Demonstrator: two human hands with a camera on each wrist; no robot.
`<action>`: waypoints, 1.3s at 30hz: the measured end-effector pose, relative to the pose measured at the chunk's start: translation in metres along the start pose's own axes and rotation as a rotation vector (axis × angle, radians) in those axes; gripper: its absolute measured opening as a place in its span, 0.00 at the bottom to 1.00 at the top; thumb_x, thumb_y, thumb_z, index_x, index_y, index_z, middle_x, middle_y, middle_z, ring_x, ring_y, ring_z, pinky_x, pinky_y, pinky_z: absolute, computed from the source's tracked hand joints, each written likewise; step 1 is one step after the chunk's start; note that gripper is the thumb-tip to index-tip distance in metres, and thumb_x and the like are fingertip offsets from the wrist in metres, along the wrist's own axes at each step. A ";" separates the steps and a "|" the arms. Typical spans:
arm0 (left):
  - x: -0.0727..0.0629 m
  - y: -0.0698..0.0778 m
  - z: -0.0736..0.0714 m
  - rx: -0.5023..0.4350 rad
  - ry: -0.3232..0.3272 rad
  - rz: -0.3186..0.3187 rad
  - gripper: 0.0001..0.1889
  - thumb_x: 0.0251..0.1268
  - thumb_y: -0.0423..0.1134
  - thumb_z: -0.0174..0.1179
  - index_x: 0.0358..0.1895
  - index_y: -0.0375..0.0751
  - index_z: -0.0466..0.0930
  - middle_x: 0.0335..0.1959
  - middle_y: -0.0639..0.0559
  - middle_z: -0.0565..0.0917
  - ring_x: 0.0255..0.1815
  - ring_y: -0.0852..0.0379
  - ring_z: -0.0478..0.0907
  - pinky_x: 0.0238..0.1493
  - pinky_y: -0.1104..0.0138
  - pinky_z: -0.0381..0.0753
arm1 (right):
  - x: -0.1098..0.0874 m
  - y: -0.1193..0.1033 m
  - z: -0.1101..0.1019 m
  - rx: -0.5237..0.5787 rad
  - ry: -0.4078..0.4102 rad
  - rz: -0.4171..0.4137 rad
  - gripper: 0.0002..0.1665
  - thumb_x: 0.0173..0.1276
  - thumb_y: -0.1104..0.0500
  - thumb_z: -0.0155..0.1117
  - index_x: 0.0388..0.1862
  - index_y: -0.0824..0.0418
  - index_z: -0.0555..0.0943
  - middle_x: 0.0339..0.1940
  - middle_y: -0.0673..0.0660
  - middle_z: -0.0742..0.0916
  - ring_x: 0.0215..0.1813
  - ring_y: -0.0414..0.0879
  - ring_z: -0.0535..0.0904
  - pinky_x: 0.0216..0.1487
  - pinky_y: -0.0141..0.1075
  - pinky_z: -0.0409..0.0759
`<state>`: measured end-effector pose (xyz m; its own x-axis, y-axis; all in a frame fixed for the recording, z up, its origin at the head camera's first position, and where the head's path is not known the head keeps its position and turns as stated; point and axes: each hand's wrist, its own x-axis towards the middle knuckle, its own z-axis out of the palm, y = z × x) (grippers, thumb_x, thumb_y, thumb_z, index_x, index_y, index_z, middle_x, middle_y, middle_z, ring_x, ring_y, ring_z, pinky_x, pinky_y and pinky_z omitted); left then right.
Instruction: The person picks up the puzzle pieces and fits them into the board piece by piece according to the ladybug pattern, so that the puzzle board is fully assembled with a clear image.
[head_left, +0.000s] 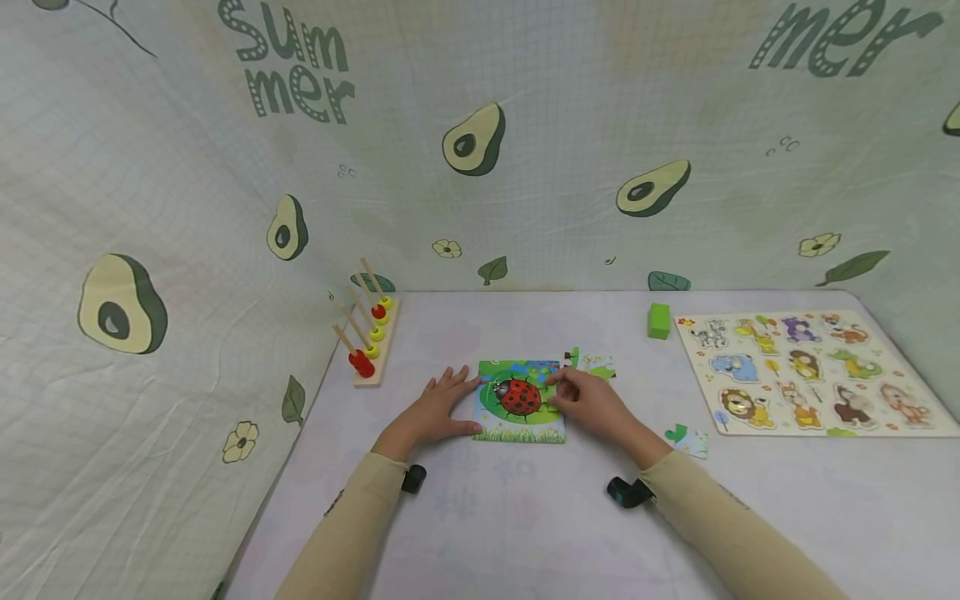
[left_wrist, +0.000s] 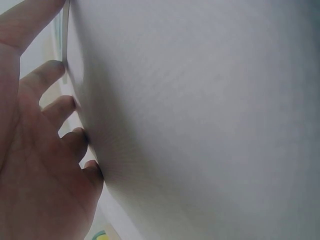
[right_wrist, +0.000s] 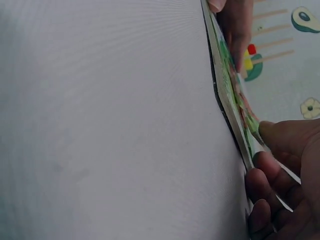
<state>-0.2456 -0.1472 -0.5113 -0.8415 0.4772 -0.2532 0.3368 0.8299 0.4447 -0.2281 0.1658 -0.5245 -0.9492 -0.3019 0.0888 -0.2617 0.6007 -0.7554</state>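
Observation:
A ladybug jigsaw puzzle (head_left: 519,398) lies flat on the table, a red spotted beetle on a green leaf at its centre. My left hand (head_left: 437,408) is spread at its left side, fingertips and thumb touching the edge. At the right side my right hand (head_left: 592,402) pinches a green puzzle piece (right_wrist: 253,125) between thumb and fingers, tilted up slightly from the board in the right wrist view. My hand covers part of that piece in the head view. Loose puzzle pieces (head_left: 597,364) lie just beyond the right hand.
Another loose piece (head_left: 692,442) lies beside the right forearm. A wooden peg stacker (head_left: 382,342) with red and yellow beads stands at the back left. At the back right are a green block (head_left: 658,321) and a board of animal pieces (head_left: 817,375). Printed cloth walls (head_left: 562,242) enclose the table.

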 end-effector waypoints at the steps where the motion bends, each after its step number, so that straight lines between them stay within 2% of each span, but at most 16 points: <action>1: 0.000 0.000 0.000 0.000 0.000 0.000 0.46 0.61 0.60 0.69 0.81 0.56 0.59 0.84 0.50 0.50 0.84 0.46 0.36 0.81 0.50 0.36 | 0.000 0.000 0.000 -0.006 0.005 -0.005 0.16 0.69 0.58 0.72 0.54 0.59 0.84 0.34 0.47 0.82 0.34 0.41 0.76 0.37 0.35 0.76; 6: 0.000 0.000 0.000 -0.004 0.001 0.000 0.46 0.61 0.61 0.69 0.81 0.56 0.59 0.84 0.51 0.50 0.84 0.47 0.36 0.81 0.50 0.36 | -0.001 0.001 0.001 -0.027 0.014 -0.043 0.18 0.67 0.58 0.73 0.56 0.58 0.85 0.42 0.52 0.82 0.38 0.42 0.75 0.40 0.37 0.76; 12: 0.000 0.000 0.000 -0.004 0.006 0.001 0.47 0.61 0.61 0.69 0.81 0.56 0.58 0.84 0.51 0.50 0.84 0.47 0.36 0.81 0.50 0.36 | -0.001 0.003 0.003 -0.118 -0.045 -0.100 0.20 0.66 0.55 0.74 0.57 0.52 0.86 0.48 0.51 0.80 0.42 0.45 0.74 0.41 0.40 0.75; 17: -0.001 0.001 -0.001 -0.009 0.004 -0.001 0.46 0.61 0.60 0.69 0.81 0.56 0.59 0.84 0.51 0.50 0.84 0.47 0.36 0.81 0.50 0.36 | -0.002 0.000 0.005 -0.211 -0.060 -0.169 0.19 0.66 0.55 0.74 0.56 0.51 0.87 0.47 0.52 0.79 0.45 0.47 0.73 0.45 0.43 0.74; 25: 0.000 0.000 0.000 -0.008 0.003 0.004 0.46 0.61 0.60 0.69 0.81 0.56 0.59 0.84 0.50 0.50 0.84 0.46 0.36 0.81 0.49 0.36 | -0.003 -0.006 0.004 -0.257 -0.031 -0.192 0.16 0.66 0.57 0.73 0.53 0.52 0.89 0.44 0.51 0.77 0.43 0.46 0.71 0.42 0.40 0.72; 39: 0.001 -0.001 0.000 -0.009 -0.002 -0.002 0.47 0.61 0.60 0.70 0.81 0.56 0.59 0.84 0.50 0.50 0.84 0.46 0.36 0.81 0.49 0.35 | 0.000 -0.006 0.004 -0.301 -0.036 -0.203 0.15 0.66 0.57 0.74 0.52 0.53 0.90 0.43 0.51 0.76 0.42 0.45 0.71 0.39 0.39 0.73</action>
<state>-0.2466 -0.1473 -0.5120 -0.8412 0.4765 -0.2556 0.3315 0.8279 0.4524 -0.2252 0.1589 -0.5224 -0.8670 -0.4603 0.1906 -0.4894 0.7151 -0.4991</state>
